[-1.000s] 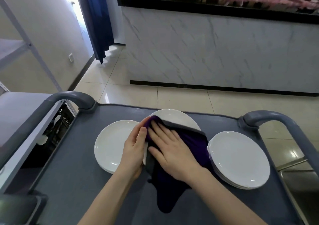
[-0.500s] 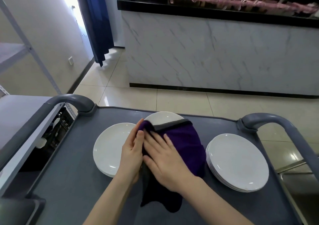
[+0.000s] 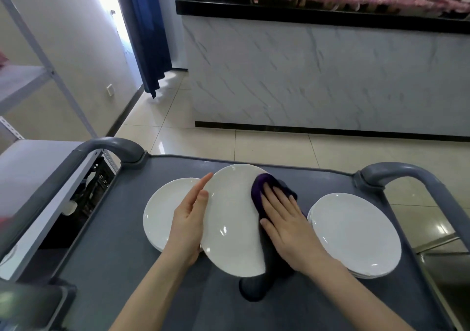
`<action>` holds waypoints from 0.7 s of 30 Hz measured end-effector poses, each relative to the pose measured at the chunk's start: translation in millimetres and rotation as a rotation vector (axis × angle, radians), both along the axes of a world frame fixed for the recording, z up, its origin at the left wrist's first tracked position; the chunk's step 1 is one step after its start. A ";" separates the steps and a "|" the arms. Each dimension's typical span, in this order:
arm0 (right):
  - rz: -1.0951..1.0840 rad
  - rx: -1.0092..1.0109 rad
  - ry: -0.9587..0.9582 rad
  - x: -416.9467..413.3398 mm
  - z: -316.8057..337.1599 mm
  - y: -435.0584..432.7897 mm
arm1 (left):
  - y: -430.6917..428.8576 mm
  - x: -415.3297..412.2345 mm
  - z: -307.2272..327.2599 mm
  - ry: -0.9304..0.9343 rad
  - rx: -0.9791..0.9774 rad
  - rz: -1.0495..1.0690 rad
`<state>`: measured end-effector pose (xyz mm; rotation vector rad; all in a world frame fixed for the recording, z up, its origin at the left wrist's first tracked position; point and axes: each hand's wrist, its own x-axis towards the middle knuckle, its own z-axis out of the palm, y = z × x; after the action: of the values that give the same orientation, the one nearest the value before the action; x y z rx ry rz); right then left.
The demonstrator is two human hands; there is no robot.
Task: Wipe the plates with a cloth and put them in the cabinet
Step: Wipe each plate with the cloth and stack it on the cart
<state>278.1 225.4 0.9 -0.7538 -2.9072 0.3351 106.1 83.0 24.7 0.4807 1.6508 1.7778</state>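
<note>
A white plate is tilted up over the grey cart top. My left hand holds it by its left rim, thumb on the front and index finger stretched along the edge. My right hand lies flat on a purple cloth, pressing it against the plate's right side; the cloth's dark tail hangs down to the cart. A stack of white plates lies on the left, partly behind my left hand. Another stack of plates lies on the right.
The cart has curved grey handles at the far left and far right. A grey metal shelf rack stands close on the left with a black crate below. A marble-fronted counter stands across the tiled floor.
The cloth covered most of the plate; my right hand has swept it to the plate's right side, baring the plate's face. My left hand slid down its left rim.
</note>
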 end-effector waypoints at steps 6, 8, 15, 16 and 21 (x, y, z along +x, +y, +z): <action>0.238 0.076 -0.002 -53.0 24.8 -25.8 | 6.2 11.7 0.5 -0.075 0.020 -0.005; 0.298 0.058 -0.009 -49.9 22.2 -41.1 | 5.4 8.3 0.6 -0.102 0.027 0.014; 0.462 0.105 -0.076 13.7 -5.0 -65.8 | -6.4 -5.0 1.6 -0.067 0.013 0.067; 0.427 0.129 -0.084 21.0 -5.5 -61.7 | -8.1 -6.8 2.5 -0.068 0.014 0.074; 0.201 -0.023 -0.090 23.8 5.7 -22.6 | -13.1 -13.7 12.8 -0.022 0.016 0.073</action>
<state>301.9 202.7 6.6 -0.4917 -3.0767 0.3633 92.4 69.9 37.5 0.4115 1.6599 1.8437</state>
